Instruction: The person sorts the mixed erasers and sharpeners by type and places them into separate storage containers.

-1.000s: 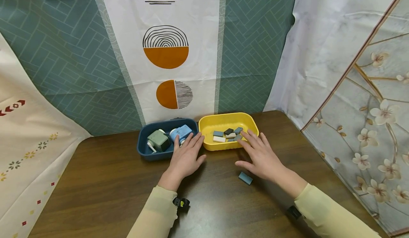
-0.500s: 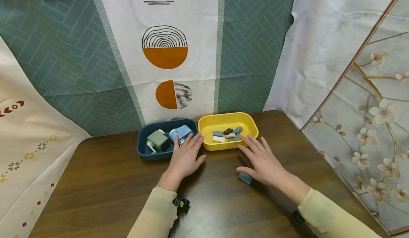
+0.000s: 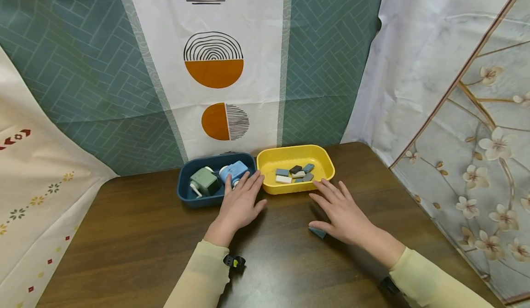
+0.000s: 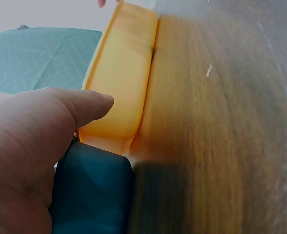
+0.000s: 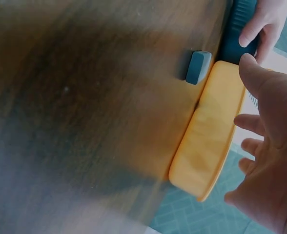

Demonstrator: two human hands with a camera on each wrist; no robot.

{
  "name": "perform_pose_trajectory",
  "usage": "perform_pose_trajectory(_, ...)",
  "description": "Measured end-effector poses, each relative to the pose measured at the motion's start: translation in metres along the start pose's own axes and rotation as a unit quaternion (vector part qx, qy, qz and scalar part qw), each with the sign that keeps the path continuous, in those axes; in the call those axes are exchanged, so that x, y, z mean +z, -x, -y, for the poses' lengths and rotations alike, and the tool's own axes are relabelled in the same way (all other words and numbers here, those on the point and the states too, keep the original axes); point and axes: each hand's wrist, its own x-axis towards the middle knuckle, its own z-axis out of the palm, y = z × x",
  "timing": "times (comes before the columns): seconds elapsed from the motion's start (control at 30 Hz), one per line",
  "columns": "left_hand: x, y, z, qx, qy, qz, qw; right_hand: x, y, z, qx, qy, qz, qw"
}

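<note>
My left hand (image 3: 240,204) is held with fingers straight at the front right of a dark blue tray (image 3: 193,203). In that tray lie a green box-shaped gadget (image 3: 204,181) with a white arm and a light blue one (image 3: 234,172), partly behind my fingers. My right hand (image 3: 345,216) is spread in front of a yellow tray (image 3: 285,189), fingertips by its front right corner, gripping nothing. Below its thumb a blue-grey block (image 3: 318,232) lies on the table, partly covered in the head view. In the right wrist view the block (image 5: 198,67) shows apart from the hand.
Inside the yellow tray are several small blocks: blue-grey, white (image 3: 283,179) and black (image 3: 296,169). Both trays stand side by side at the back of the brown wooden table (image 3: 136,243). Patterned cloths (image 3: 327,69) hang behind and at the sides.
My right hand has drawn back slightly toward me and to the right, its thumb now over part of the loose block. My left hand has stayed in place.
</note>
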Motion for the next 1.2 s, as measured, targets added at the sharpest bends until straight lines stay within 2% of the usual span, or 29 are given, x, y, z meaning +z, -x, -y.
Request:
perform_pose_trajectory(0.47,-0.001,-0.001,0.000,-0.004,0.004,0.007,1.0000,0.002,0.013,0.001,-0.017,0.005,-0.009,1.000)
perform_pose_trajectory(0.9,0.000,0.000,0.000,-0.004,0.003,0.007,1.0000,0.005,0.023,0.002,-0.012,-0.019,0.015,1.000)
perform_pose_trajectory(1.2,-0.002,0.001,-0.001,-0.002,0.005,0.003,1.0000,0.009,0.025,0.001,-0.021,-0.019,0.009,1.000)
